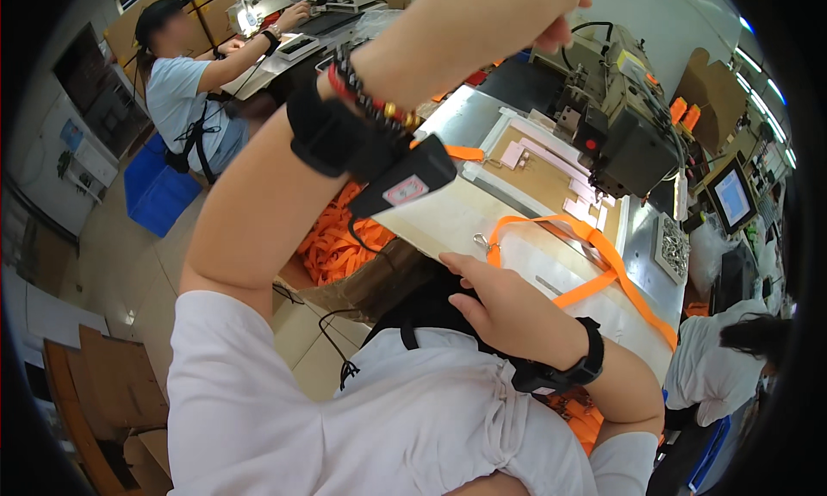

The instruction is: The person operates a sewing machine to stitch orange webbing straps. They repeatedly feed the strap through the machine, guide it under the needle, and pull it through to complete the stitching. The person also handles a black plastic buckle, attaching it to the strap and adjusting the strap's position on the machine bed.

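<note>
My left hand [547, 13] is raised at the top edge, near the sewing machine [633, 134]. Its fingers are curled; the picture's edge cuts it off, so whatever it may hold is hidden. Low at the table's near edge, my right hand [508, 302] has its thumb and forefinger apart. Just beyond it lies an orange strap [633, 285] with a metal hook [481, 239], looped across the white work surface [525, 255]. Another orange strap end [465, 153] with a hook sits at the clamp frame [538, 164], which carries pink pads. Both wrists wear black bands.
A carton of orange straps [336, 246] stands below the table's left side. A tray of metal hooks [672, 248] lies at the right, near a screen [732, 193]. One person [185, 82] works at another machine, left of a blue crate [159, 190]; another person [719, 358] is at right.
</note>
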Demonstrator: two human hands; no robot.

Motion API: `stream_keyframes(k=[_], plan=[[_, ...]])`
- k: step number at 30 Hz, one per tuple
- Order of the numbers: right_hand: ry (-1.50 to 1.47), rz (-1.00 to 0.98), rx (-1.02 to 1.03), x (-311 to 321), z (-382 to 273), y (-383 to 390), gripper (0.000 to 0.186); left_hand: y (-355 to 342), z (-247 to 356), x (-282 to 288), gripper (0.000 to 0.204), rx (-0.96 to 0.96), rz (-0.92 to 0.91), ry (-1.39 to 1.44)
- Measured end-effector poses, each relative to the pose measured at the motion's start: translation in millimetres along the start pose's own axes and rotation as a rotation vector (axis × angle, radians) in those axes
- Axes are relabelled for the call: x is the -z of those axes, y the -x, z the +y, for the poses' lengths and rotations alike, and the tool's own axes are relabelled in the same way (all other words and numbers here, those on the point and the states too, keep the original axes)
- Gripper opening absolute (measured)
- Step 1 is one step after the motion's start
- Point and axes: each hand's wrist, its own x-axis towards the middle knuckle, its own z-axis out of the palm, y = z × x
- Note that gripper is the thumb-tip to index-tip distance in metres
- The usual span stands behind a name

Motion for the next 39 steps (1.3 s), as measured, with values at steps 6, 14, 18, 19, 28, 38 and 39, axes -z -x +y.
stream_keyframes(k=[6, 14, 18, 19, 28, 38, 39], plan=[[-0.127, -0.027, -0.103, 18, 5, 4, 0.051, 11, -51, -35, 0.024, 0.011, 0.037, 0.171], [-0.898, 0.042, -0.382, 50, 54, 28, 0.064, 20, -126, -129, 0.02, 0.31, -0.094, 0.444], [-1.052, 0.046, -0.342, 43, 73, 36, 0.068, 9, -153, -177, 0.02, 0.306, -0.123, 0.476], [-1.05, 0.074, -0.297, 40, 74, 36, 0.065, 6, -157, -186, 0.02, 0.315, -0.126, 0.494], [-0.979, 0.106, -0.369, 43, 83, 33, 0.058, 1, -160, -198, 0.018, 0.173, -0.138, 0.193], [-0.783, 0.142, -0.31, 25, 96, 26, 0.055, 8, -187, -196, 0.01, -0.328, -0.059, -0.429], [-0.792, 0.127, -0.351, 25, 95, 25, 0.055, 8, -189, -195, 0.01, -0.26, -0.087, -0.497]])
